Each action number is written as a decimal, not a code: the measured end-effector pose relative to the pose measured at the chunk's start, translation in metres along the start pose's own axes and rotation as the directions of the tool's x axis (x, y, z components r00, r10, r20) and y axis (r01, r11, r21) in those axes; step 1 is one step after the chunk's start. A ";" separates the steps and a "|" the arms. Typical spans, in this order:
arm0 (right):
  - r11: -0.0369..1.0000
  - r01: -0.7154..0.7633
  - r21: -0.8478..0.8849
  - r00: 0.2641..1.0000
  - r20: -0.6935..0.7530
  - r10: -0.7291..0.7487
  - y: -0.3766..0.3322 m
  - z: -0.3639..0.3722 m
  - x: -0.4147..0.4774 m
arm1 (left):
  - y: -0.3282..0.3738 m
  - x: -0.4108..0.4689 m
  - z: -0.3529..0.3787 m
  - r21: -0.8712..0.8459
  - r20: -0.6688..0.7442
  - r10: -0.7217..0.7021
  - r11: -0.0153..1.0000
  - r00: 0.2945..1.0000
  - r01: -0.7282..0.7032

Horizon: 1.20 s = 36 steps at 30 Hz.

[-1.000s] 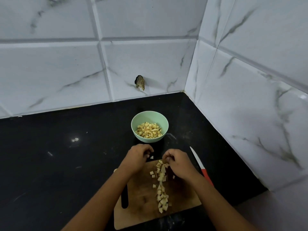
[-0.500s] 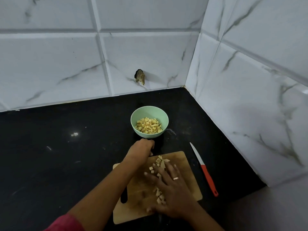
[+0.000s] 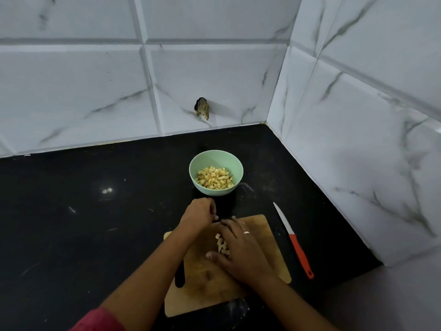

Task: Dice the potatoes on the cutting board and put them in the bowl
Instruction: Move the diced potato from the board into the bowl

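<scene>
A wooden cutting board [image 3: 263, 237] lies on the black counter. A short row of pale potato dice [image 3: 220, 243] sits on it, partly hidden under my right hand [image 3: 241, 252]. That hand lies flat over the dice with its fingers straight and pointing left. My left hand [image 3: 200, 215] is curled at the board's far edge, just left of the right fingertips; what is inside it is hidden. Beyond the board stands a mint green bowl [image 3: 216, 191] with several potato dice in the bowl [image 3: 214, 179].
A knife [image 3: 294, 242] with a white blade and an orange handle lies on the counter right of the board, tip pointing away. White marble tiled walls close the back and right sides. The black counter [image 3: 83, 223] stretches to the left.
My right hand opened flat, dropped onto the row of dice and slid left and away over it, bunching the dice toward my left hand, which stayed curled at the board's far edge.
</scene>
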State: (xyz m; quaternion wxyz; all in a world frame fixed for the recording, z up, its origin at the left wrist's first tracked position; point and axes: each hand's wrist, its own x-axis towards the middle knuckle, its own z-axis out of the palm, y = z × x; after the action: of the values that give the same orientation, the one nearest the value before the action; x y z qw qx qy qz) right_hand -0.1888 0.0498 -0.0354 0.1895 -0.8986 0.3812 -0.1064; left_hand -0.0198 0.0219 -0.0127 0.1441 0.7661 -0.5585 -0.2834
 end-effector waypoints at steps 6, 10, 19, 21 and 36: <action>0.990 0.049 0.133 0.997 -0.067 -0.040 -0.002 0.000 -0.001 | -0.003 -0.038 -0.001 -0.199 -0.158 0.043 0.977 0.986 -0.074; 0.982 0.023 0.189 1.000 -0.014 -0.021 0.006 -0.006 -0.011 | -0.004 -0.071 0.003 -0.208 -0.037 0.082 0.974 0.996 -0.088; 0.980 0.059 0.193 0.996 -0.070 -0.046 -0.010 0.004 -0.002 | -0.002 -0.083 0.009 -0.147 -0.013 0.095 0.985 0.995 -0.095; 0.979 0.080 0.185 0.993 -0.096 -0.063 -0.009 0.006 -0.002 | -0.003 -0.084 0.007 -0.128 0.011 0.100 0.987 0.995 -0.098; 0.914 0.252 -0.318 0.955 -0.070 -0.288 0.007 -0.005 0.016 | 0.002 -0.091 0.001 -0.275 -0.136 -0.001 0.961 0.991 -0.036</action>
State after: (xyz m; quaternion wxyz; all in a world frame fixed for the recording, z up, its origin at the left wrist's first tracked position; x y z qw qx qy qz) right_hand -0.1840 0.0331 -0.0331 0.0093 -0.9534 0.2755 -0.1227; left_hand -0.0421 0.1065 0.0122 0.2897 0.7509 -0.5091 -0.3050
